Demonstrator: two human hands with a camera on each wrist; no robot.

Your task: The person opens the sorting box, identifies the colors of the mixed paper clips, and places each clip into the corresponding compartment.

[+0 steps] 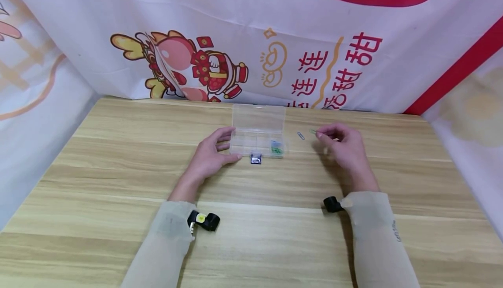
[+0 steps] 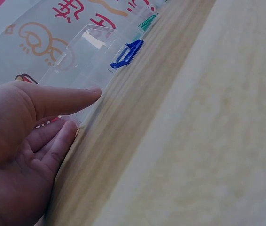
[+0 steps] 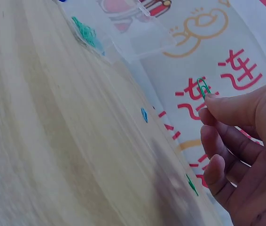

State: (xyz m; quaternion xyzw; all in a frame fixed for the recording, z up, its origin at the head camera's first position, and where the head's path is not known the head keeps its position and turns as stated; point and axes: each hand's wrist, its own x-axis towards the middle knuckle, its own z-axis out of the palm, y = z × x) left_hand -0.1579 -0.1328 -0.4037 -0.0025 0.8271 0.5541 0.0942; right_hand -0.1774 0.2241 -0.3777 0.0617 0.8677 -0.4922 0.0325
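Note:
A clear plastic compartment box (image 1: pixel 244 142) stands on the table, its lid (image 1: pixel 258 118) raised at the back. My left hand (image 1: pixel 210 155) grips its left end, the thumb along the front edge and fingers at the side. A blue latch (image 1: pixel 256 159) hangs from the front. Several green paper clips (image 1: pixel 277 149) lie in the right compartment, with some blue at its back. Right of the box, my right hand (image 1: pixel 346 144) pinches a green paper clip (image 3: pixel 203 88) between thumb and index finger, above the table. A blue paper clip (image 1: pixel 300 135) lies between box and hand.
Another green paper clip (image 3: pixel 192 185) lies on the table below my right hand. Behind the wooden table (image 1: pixel 267 235) hangs a printed white cloth (image 1: pixel 243 13), close to the lid. Black wrist cameras (image 1: pixel 206 221) sit on both sleeves.

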